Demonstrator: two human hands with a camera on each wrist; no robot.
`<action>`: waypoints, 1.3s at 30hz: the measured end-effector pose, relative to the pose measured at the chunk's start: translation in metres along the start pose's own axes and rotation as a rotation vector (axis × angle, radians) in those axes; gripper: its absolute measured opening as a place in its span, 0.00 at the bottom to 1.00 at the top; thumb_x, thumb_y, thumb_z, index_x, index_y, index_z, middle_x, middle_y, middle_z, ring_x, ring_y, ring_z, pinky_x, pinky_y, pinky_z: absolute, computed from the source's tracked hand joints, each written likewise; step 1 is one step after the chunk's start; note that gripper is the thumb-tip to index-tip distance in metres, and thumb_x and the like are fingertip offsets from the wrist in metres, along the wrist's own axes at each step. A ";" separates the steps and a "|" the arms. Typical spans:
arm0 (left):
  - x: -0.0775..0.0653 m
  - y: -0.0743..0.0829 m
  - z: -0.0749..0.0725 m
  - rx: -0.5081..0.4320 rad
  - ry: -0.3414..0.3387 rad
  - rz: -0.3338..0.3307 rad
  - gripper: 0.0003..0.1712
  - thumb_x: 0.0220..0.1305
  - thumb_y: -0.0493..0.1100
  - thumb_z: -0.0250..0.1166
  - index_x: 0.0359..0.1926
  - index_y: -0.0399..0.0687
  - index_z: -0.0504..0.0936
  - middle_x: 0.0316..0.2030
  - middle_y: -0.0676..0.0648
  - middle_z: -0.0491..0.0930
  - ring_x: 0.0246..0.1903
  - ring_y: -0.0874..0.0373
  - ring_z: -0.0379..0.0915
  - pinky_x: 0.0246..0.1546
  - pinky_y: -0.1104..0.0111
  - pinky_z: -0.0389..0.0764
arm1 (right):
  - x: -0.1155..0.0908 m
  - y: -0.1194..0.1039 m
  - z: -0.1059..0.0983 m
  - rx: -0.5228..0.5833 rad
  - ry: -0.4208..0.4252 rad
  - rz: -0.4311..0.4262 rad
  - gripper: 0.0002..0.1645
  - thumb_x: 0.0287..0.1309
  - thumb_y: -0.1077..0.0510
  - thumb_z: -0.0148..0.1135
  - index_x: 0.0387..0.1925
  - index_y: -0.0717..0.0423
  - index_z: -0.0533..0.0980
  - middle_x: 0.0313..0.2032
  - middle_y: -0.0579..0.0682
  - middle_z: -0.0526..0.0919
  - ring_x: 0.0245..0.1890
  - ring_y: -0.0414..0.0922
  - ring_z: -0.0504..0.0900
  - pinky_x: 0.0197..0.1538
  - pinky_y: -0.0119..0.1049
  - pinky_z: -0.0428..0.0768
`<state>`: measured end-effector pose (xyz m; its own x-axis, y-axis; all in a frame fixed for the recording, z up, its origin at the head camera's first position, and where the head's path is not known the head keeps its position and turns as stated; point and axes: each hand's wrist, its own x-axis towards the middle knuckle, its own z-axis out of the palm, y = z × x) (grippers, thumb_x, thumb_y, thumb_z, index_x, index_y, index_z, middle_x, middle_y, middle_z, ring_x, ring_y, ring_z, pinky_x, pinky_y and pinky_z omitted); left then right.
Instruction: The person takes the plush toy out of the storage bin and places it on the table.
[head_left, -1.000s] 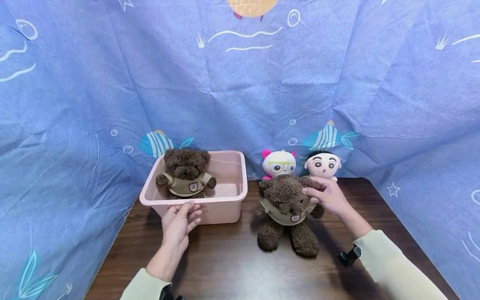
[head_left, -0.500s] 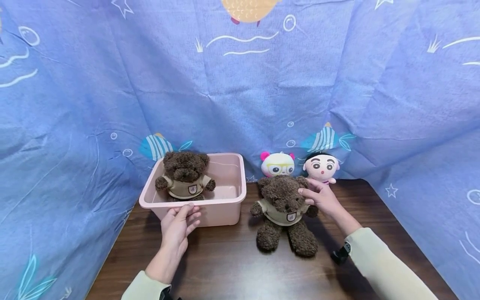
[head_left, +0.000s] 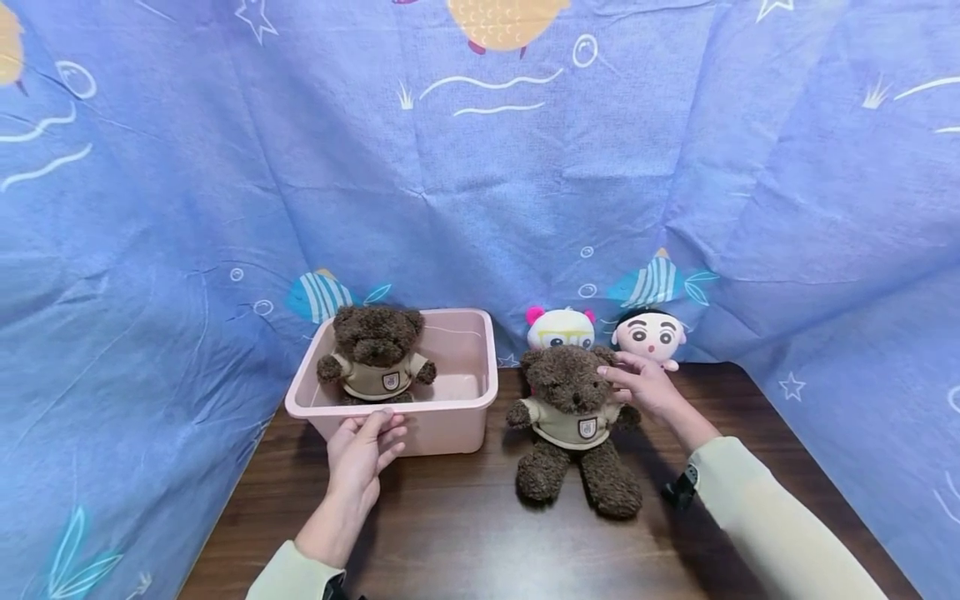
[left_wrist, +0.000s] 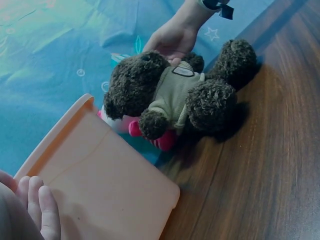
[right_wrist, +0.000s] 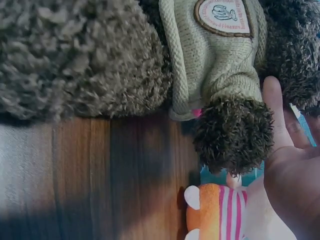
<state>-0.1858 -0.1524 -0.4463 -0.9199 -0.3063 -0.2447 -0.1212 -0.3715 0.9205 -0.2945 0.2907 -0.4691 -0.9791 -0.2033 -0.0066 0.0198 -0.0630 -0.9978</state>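
Observation:
My left hand [head_left: 360, 458] grips the front rim of a pink plastic bin [head_left: 442, 429], thumb at the rim and fingers against the outer wall. Inside the bin sits a dark brown teddy bear [head_left: 375, 358] in a beige sweater with a badge. A second, matching teddy bear [head_left: 577, 417] sits on the table to the right of the bin, legs toward me. My right hand [head_left: 645, 387] holds this bear by the side of its head, thumb in front and the other fingers behind. In the right wrist view my thumb [right_wrist: 275, 110] lies between its head and arm.
Behind the right bear are a white panda plush [head_left: 561, 329] with pink ears and a black-haired doll [head_left: 651, 335], both partly hidden. A blue printed cloth [head_left: 480, 192] hangs behind the dark wooden table [head_left: 450, 525].
The right bear's head has tipped back from leaning forward to more upright, with my right hand still on it. My left hand and the bin have stayed in place.

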 end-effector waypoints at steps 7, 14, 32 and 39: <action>0.002 -0.002 0.000 0.003 -0.001 0.002 0.11 0.70 0.40 0.64 0.47 0.43 0.71 0.27 0.56 0.88 0.27 0.65 0.86 0.27 0.73 0.86 | 0.004 -0.002 -0.001 -0.075 0.000 -0.023 0.26 0.71 0.60 0.62 0.61 0.71 0.65 0.39 0.43 0.84 0.30 0.40 0.87 0.38 0.38 0.89; 0.002 -0.002 -0.001 0.004 -0.003 -0.002 0.11 0.69 0.40 0.65 0.46 0.44 0.71 0.27 0.56 0.88 0.27 0.65 0.86 0.28 0.72 0.86 | 0.005 -0.014 -0.003 -0.399 0.042 -0.082 0.40 0.69 0.53 0.66 0.73 0.65 0.62 0.53 0.63 0.83 0.37 0.41 0.88 0.42 0.34 0.88; 0.003 0.000 -0.003 -0.004 -0.019 -0.001 0.11 0.71 0.39 0.63 0.47 0.42 0.70 0.29 0.55 0.89 0.32 0.62 0.88 0.32 0.69 0.88 | 0.028 -0.079 0.040 -0.621 -0.001 -0.256 0.36 0.63 0.51 0.72 0.67 0.62 0.71 0.65 0.65 0.75 0.68 0.64 0.72 0.68 0.60 0.73; 0.003 -0.001 -0.004 -0.004 -0.031 -0.015 0.11 0.71 0.39 0.63 0.48 0.41 0.71 0.30 0.54 0.90 0.34 0.61 0.89 0.34 0.69 0.89 | 0.049 -0.109 0.095 -0.618 -0.113 -0.291 0.38 0.58 0.53 0.76 0.66 0.61 0.72 0.64 0.66 0.76 0.63 0.65 0.77 0.63 0.57 0.79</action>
<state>-0.1875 -0.1564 -0.4488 -0.9292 -0.2735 -0.2486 -0.1334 -0.3790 0.9157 -0.3250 0.1946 -0.3545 -0.8993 -0.3650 0.2409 -0.3925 0.4307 -0.8127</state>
